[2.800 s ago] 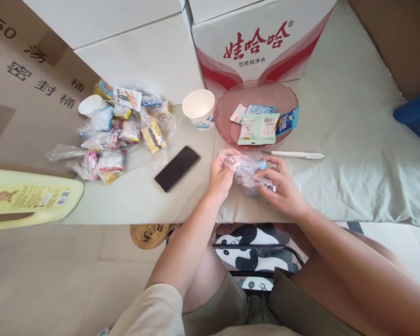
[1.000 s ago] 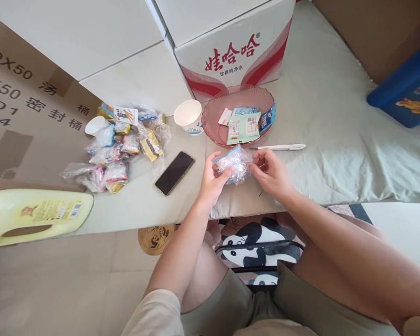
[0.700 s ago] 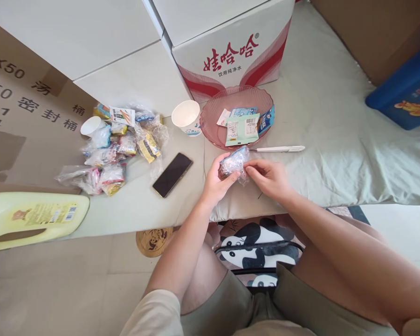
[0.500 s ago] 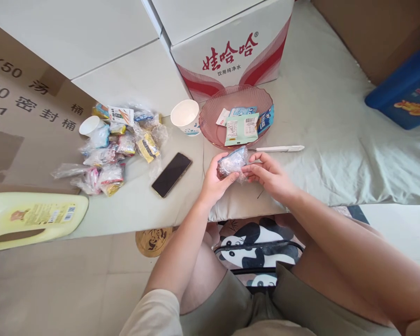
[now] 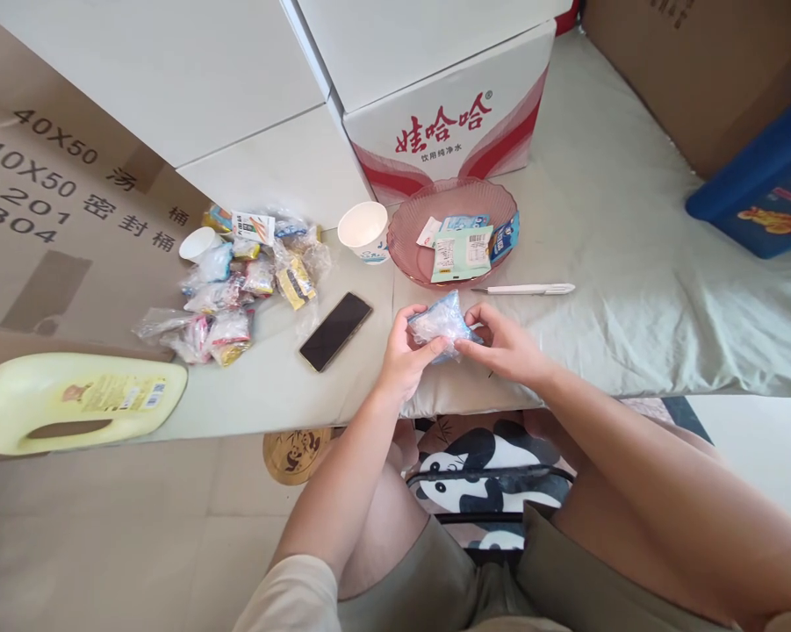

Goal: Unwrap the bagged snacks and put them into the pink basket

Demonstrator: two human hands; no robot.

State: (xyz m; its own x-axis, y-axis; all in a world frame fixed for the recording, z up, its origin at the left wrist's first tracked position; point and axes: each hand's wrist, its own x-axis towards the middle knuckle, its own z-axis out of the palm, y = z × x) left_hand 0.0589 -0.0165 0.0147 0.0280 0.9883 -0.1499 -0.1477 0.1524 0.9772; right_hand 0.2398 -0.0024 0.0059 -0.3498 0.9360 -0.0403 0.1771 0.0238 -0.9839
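Note:
My left hand (image 5: 403, 349) and my right hand (image 5: 504, 344) both pinch a small clear plastic bag (image 5: 438, 323) with a blue packet inside, held just above the pale green cloth. Beyond it stands a pink ribbed bowl (image 5: 411, 216) with several flat packets in it. A white pen-like tool (image 5: 527, 289) lies just behind my right hand. Left of the hands a dark phone (image 5: 335, 319) rests face up.
A heap of small bagged packets (image 5: 237, 276) lies at the left with two white paper cups (image 5: 364, 230). A red-and-white carton (image 5: 448, 123) stands behind the bowl. A yellow jug (image 5: 72, 402) lies at the left edge, a blue box (image 5: 764, 189) at the right.
Both hands have kept turning and crumpling the small bag, drawing it slightly nearer to me. The view has shifted a little; nothing else on the surface moved.

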